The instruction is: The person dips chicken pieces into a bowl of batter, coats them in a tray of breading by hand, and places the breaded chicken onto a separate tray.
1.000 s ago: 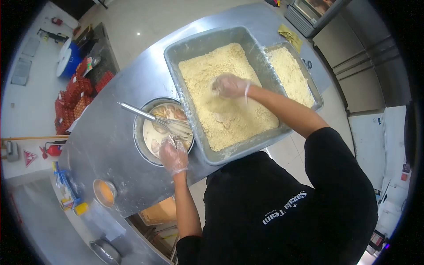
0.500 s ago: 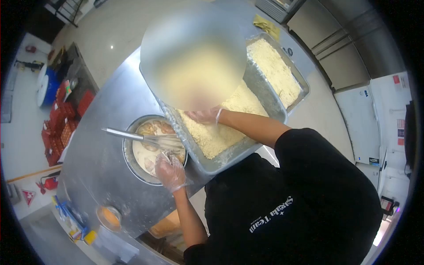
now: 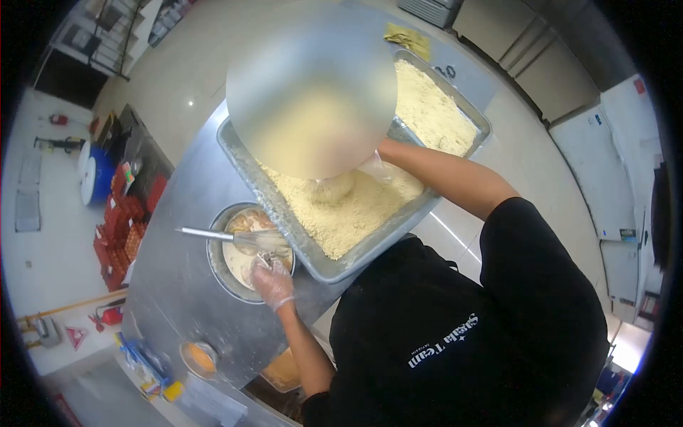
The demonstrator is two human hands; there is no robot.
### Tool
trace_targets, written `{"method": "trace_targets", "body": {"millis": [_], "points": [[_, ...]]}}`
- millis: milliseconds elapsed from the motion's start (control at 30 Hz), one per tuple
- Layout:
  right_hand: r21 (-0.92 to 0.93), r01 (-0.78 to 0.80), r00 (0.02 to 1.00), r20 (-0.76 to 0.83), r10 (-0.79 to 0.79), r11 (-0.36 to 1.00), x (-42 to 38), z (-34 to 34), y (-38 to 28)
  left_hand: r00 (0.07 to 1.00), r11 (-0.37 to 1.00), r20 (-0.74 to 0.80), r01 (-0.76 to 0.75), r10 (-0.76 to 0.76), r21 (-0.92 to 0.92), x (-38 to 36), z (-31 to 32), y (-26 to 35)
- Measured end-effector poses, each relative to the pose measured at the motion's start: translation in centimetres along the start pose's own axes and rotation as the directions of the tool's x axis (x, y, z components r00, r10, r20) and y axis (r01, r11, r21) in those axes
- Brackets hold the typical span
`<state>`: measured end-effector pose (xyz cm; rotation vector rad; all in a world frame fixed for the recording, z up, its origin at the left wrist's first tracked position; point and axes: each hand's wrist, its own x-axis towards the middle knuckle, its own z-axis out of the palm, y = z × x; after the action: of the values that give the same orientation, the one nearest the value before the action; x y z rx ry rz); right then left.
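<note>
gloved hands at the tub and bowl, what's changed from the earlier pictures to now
The right hand moved from the middle of the tub toward the side by the bowl, then back inward; it is blurred now, so any grasp or release can't be told. The view has shifted too. The left hand stays at the bowl, the whisk lying across it as before.

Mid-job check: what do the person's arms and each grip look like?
The left grip wears a clear, wrinkled plastic glove. The right grip is mostly blurred out, though clear plastic shows near its wrist. Both sleeves are short and black, matching the shirt, which carries white lettering including "Team".
</note>
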<state>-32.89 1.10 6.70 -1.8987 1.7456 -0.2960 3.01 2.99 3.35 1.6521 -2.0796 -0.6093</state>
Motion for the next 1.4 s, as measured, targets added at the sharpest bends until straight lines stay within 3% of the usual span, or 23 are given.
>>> {"method": "trace_targets", "body": {"millis": [133,233,300,333,400,433,500,533,633,733,767,867,933,967,1067,1167,1267,1300,1367,1400], "points": [[-0.046,0.054,0.998,0.021,-0.053,0.998,-2.8,-7.9,-1.4,0.988,0.982,-0.023,-0.147,0.150,0.120,1.3,0.7,-3.0],[-0.009,-0.079,0.990,-0.118,0.077,0.997,-6.0,-13.3,-0.2,0.997,0.955,0.027,-0.079,0.074,0.286,2.5,-0.4,-3.9],[0.126,-0.029,0.966,-0.253,0.060,0.992,-8.9,-16.0,1.2,0.997,0.924,0.057,0.025,-0.050,0.381,3.4,-1.2,-4.8],[0.189,0.005,0.946,-0.319,0.056,0.982,-10.1,-16.8,2.4,0.995,0.924,0.096,-0.006,-0.033,0.383,3.5,-1.3,-5.5],[0.136,-0.011,0.858,-0.507,0.079,0.991,-11.4,-16.7,7.2,0.986,0.921,0.165,-0.058,-0.007,0.386,3.7,-1.1,-6.3],[0.108,-0.017,0.802,-0.592,0.078,0.994,-12.2,-16.7,8.3,0.967,0.914,0.240,-0.015,-0.090,0.406,3.9,-1.1,-5.2],[0.214,-0.218,0.875,-0.389,0.288,0.952,-14.7,-18.1,9.5,0.894,0.887,0.365,0.070,-0.259,0.457,4.4,-1.5,-3.1],[0.249,-0.319,0.883,-0.272,0.382,0.914,-15.8,-18.6,9.9,0.893,0.892,0.370,0.073,-0.258,0.446,4.8,-1.2,-3.9],[0.163,-0.467,0.848,-0.195,0.492,0.869,-17.5,-16.7,12.0,0.878,0.894,0.396,0.075,-0.269,0.443,5.8,-0.7,-8.4],[0.381,-0.407,0.806,-0.279,0.523,0.830,-18.3,-10.6,15.8,0.821,0.885,0.346,0.370,-0.454,0.284,5.2,-1.6,-5.3],[0.453,-0.376,0.794,-0.293,0.533,0.808,-18.5,-8.2,17.3,0.876,0.893,0.220,0.374,-0.429,0.251,5.4,-0.4,-13.6],[0.591,-0.381,0.788,-0.195,0.584,0.711,-18.9,-3.1,20.6,0.830,0.855,0.213,0.479,-0.515,0.199,4.1,-1.8,-4.3],[0.560,-0.533,0.760,-0.013,0.650,0.634,-19.0,-1.4,21.7,0.823,0.806,0.182,0.440,-0.538,0.395,4.5,-1.9,-2.9],[0.705,-0.484,0.731,0.000,0.682,0.519,-19.1,0.0,22.7,0.834,0.805,0.180,0.411,-0.521,0.427,4.6,-2.0,-3.2],[0.345,-0.640,0.748,0.078,0.659,0.686,-18.5,-2.3,23.7,0.888,0.863,0.196,0.318,-0.417,0.393,4.2,-2.8,-6.5],[0.175,-0.690,0.676,-0.192,0.711,0.703,-17.6,-4.8,19.2,0.932,0.880,0.059,0.314,-0.357,0.355,3.3,-2.6,-2.7],[-0.108,-0.392,0.754,-0.607,0.251,0.914,-15.6,1.9,18.7,0.948,0.897,0.032,0.289,-0.317,0.334,3.8,-2.7,-2.6],[-0.328,-0.395,0.803,-0.577,0.149,0.858,-15.8,5.1,18.8,0.937,0.911,0.036,0.330,-0.349,0.247,3.8,-2.5,-2.6],[-0.312,-0.421,0.796,-0.578,0.181,0.852,-15.6,4.9,18.7,0.913,0.913,0.040,0.404,-0.407,0.065,4.3,-2.3,-2.5],[-0.312,-0.420,0.797,-0.577,0.181,0.852,-15.0,4.5,18.8,0.926,0.927,0.049,0.371,-0.373,0.044,4.4,-2.2,-2.6]]}}
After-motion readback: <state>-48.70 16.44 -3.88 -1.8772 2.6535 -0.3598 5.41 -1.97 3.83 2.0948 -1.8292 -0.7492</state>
